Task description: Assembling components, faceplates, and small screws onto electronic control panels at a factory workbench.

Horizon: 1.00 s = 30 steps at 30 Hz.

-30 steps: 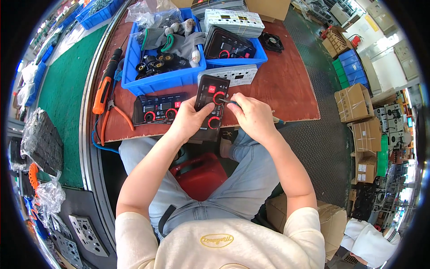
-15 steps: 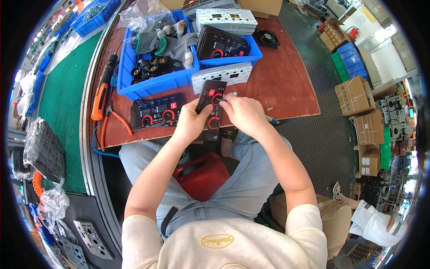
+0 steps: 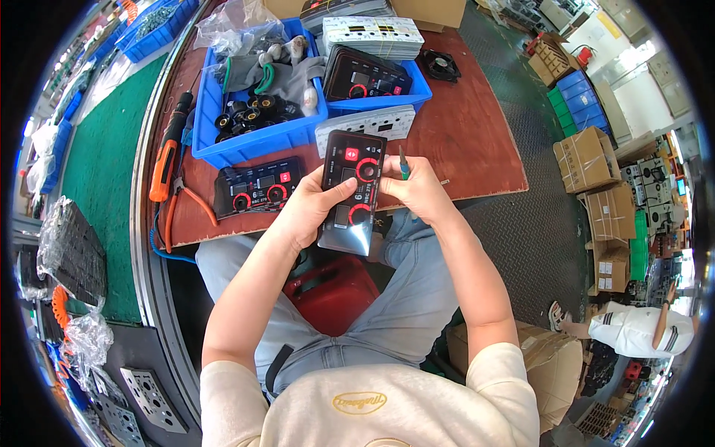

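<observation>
My left hand (image 3: 319, 203) grips a black control panel plate (image 3: 348, 216) with red rings, its thumb across the front. The plate stands tilted over my lap at the table's edge. In my right hand (image 3: 417, 192) is a slim green-handled pointed tool (image 3: 403, 165), its tip upward, beside the plate's right edge. Those right fingers also touch or nearly touch the plate. To the left, a second black panel (image 3: 261, 186) lies on the red-brown table. A white panel plate (image 3: 372, 128) leans against a blue bin behind my hands.
A blue bin (image 3: 257, 141) holds black knobs, gloves and green-handled items. Another blue bin (image 3: 417, 97) carries black panels, beside stacked white plates (image 3: 372, 33). An orange power screwdriver (image 3: 165, 167) and orange-handled pliers (image 3: 186, 197) lie left. A black fan (image 3: 439, 65) sits at the back right.
The plate has turned so its front shows more fully. My right hand has drawn right from the plate's upper ring, and the tool's tip now points up.
</observation>
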Each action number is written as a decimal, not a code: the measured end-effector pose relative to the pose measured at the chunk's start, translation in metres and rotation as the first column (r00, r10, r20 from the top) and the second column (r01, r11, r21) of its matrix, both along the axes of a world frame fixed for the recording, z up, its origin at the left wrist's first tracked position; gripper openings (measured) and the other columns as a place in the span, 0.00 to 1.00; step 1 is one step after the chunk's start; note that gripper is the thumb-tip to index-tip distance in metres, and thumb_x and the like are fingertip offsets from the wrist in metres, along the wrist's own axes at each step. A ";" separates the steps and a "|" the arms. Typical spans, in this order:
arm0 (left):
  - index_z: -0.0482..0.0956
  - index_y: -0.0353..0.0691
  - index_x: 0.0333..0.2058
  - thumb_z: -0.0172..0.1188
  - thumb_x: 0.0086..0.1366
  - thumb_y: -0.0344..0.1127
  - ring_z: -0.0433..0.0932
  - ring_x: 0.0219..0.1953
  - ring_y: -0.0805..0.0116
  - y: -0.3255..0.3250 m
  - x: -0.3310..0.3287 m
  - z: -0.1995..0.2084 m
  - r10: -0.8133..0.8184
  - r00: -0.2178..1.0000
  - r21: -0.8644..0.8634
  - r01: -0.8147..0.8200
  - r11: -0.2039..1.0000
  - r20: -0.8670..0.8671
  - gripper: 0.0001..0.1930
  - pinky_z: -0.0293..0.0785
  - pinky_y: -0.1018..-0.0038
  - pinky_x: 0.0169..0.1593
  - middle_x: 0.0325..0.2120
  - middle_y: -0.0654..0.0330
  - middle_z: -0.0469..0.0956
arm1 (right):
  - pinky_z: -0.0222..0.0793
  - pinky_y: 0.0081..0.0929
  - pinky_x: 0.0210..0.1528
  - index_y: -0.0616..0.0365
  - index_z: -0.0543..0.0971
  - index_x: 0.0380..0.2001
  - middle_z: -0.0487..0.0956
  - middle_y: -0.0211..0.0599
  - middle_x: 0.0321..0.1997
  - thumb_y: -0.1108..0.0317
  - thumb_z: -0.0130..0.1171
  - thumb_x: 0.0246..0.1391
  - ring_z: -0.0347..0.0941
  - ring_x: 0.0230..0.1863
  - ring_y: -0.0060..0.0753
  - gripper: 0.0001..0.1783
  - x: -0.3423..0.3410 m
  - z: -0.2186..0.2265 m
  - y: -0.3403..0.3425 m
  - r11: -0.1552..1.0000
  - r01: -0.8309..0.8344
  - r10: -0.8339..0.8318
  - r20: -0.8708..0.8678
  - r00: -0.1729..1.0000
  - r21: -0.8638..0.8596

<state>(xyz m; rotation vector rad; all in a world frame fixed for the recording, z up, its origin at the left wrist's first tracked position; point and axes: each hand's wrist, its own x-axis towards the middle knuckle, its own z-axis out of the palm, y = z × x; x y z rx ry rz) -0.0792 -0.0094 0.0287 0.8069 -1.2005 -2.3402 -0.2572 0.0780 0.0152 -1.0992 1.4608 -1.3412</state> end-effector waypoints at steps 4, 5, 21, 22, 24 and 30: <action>0.76 0.37 0.45 0.61 0.63 0.30 0.78 0.35 0.76 -0.001 0.005 0.003 0.095 0.993 -0.078 -0.090 0.993 0.064 0.12 0.76 0.76 0.39 0.36 0.62 0.80 | 0.72 0.34 0.35 0.60 0.82 0.30 0.81 0.45 0.27 0.70 0.62 0.47 0.79 0.31 0.39 0.06 -0.004 0.013 -0.011 0.967 0.227 -0.139 -0.502 0.854 0.119; 0.76 0.37 0.44 0.61 0.63 0.31 0.77 0.35 0.77 -0.005 0.006 -0.003 0.104 0.992 -0.108 -0.096 0.989 0.069 0.12 0.76 0.77 0.40 0.36 0.63 0.80 | 0.72 0.37 0.35 0.60 0.82 0.31 0.80 0.48 0.28 0.69 0.62 0.47 0.78 0.32 0.46 0.08 -0.007 0.010 -0.012 0.967 0.232 -0.108 -0.660 0.743 0.103; 0.75 0.36 0.45 0.60 0.64 0.32 0.78 0.35 0.76 -0.009 0.007 0.002 0.198 0.978 -0.123 -0.190 0.974 0.061 0.12 0.78 0.76 0.38 0.37 0.62 0.80 | 0.71 0.32 0.38 0.62 0.81 0.33 0.81 0.43 0.31 0.60 0.65 0.49 0.77 0.35 0.34 0.15 -0.002 0.029 -0.014 0.982 0.149 -0.046 -0.620 0.783 0.116; 0.75 0.36 0.45 0.60 0.64 0.33 0.79 0.36 0.75 -0.009 0.005 0.003 0.177 0.984 -0.112 -0.172 0.979 0.037 0.12 0.79 0.74 0.39 0.37 0.61 0.80 | 0.69 0.28 0.39 0.62 0.81 0.32 0.81 0.37 0.31 0.60 0.65 0.51 0.75 0.33 0.26 0.14 0.003 0.034 -0.010 0.976 0.059 0.011 -0.319 0.948 0.207; 0.75 0.36 0.45 0.61 0.64 0.34 0.80 0.37 0.74 -0.007 0.002 0.004 0.155 0.988 -0.100 -0.153 0.983 0.012 0.13 0.79 0.73 0.39 0.37 0.61 0.79 | 0.66 0.21 0.35 0.63 0.80 0.33 0.78 0.27 0.28 0.64 0.64 0.54 0.70 0.31 0.17 0.12 0.011 0.026 -0.007 0.986 -0.066 0.087 -0.138 0.987 0.151; 0.75 0.34 0.46 0.59 0.65 0.34 0.79 0.38 0.74 -0.002 0.008 0.009 0.002 0.999 0.119 0.004 0.993 -0.046 0.14 0.79 0.73 0.42 0.38 0.59 0.80 | 0.56 0.13 0.26 0.60 0.79 0.31 0.76 0.24 0.25 0.65 0.63 0.54 0.63 0.26 0.09 0.09 0.010 0.038 -0.004 0.991 0.002 -0.023 0.153 0.988 0.133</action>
